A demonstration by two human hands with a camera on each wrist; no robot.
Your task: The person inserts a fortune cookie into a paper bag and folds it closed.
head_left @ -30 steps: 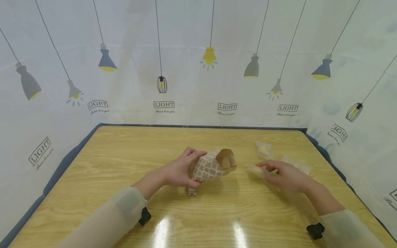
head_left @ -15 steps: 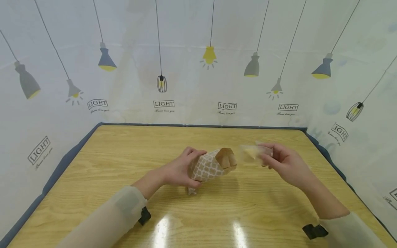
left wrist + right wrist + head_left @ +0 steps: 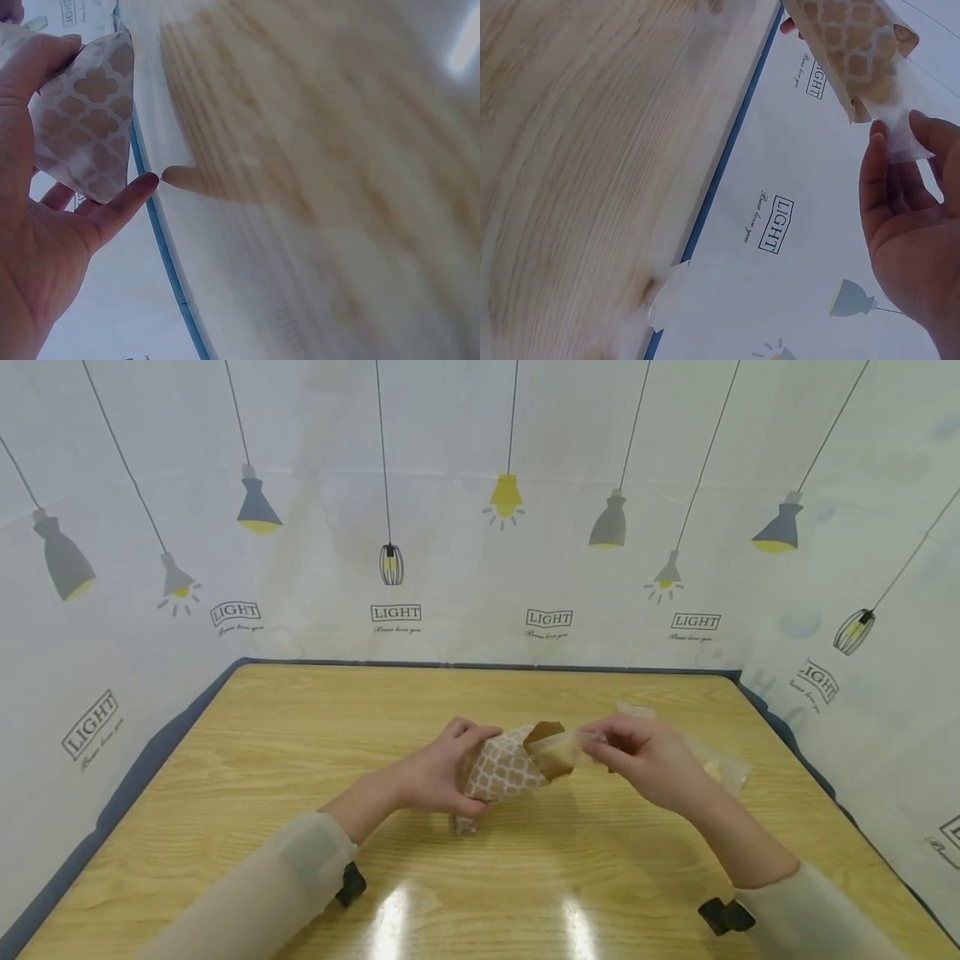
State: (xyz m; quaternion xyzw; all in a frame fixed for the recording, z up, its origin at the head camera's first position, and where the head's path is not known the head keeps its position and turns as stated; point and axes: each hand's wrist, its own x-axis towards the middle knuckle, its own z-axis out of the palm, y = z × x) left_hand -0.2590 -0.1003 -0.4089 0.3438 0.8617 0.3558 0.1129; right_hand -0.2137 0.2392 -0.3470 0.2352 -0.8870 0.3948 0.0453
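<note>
A brown paper bag (image 3: pixel 504 766) with a white lattice pattern lies tilted above the table, its mouth facing right. My left hand (image 3: pixel 438 768) grips it around the lower part, thumb on one side and fingers on the other. Between thumb and fingertips, my right hand (image 3: pixel 652 768) pinches the end of a clear packet (image 3: pixel 557 748) with something pale yellow in it. The packet's far end is inside the bag's mouth. In the right wrist view the packet's crimped edge (image 3: pixel 909 154) shows at the fingertips, and the bag (image 3: pixel 855 49) is above. What lies deeper in the bag is hidden.
Beyond the right hand, another clear packet (image 3: pixel 716 768) with pale yellow contents lies on the wooden table (image 3: pixel 337 710). A further packet (image 3: pixel 636 710) is partly hidden behind that hand. A white sheet printed with lamps (image 3: pixel 450 635) surrounds the table's blue-trimmed edge.
My right hand has lifted the packet from the table's right side and moved it left, bringing its end into the bag's mouth. The left hand and bag have stayed in place.
</note>
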